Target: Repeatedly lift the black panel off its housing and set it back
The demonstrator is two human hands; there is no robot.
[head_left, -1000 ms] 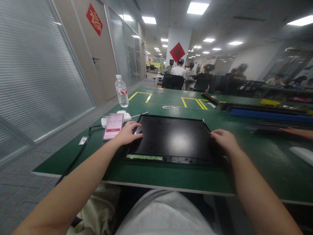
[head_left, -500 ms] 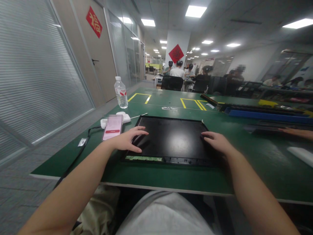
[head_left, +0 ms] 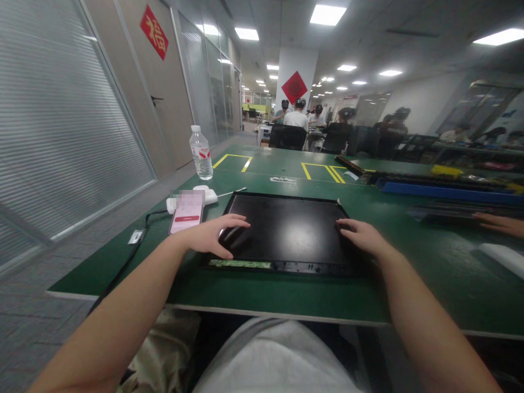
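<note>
A flat black display panel [head_left: 282, 224] lies face up on the green table in front of me. A narrow green circuit board [head_left: 239, 264] runs along the left part of its near edge. My left hand [head_left: 215, 234] is over the panel's left edge, thumb and fingers spread wide, with the fingertips at the dark screen. At the right edge is my right hand [head_left: 362, 236], its fingers stretched inward and thumb a little apart. Neither hand is closed around the panel. Whether the fingertips press on the surface I cannot tell.
Left of the panel are a phone [head_left: 186, 213], a white power strip [head_left: 208, 195] with a black cable, and a water bottle [head_left: 201, 154]. A blue-edged long part [head_left: 446, 189] lies at the right. Another person's hand [head_left: 499, 222] is at the far right.
My left thumb has shifted slightly toward the near left of the panel. My right hand stays almost in place. The view has tilted a little.
</note>
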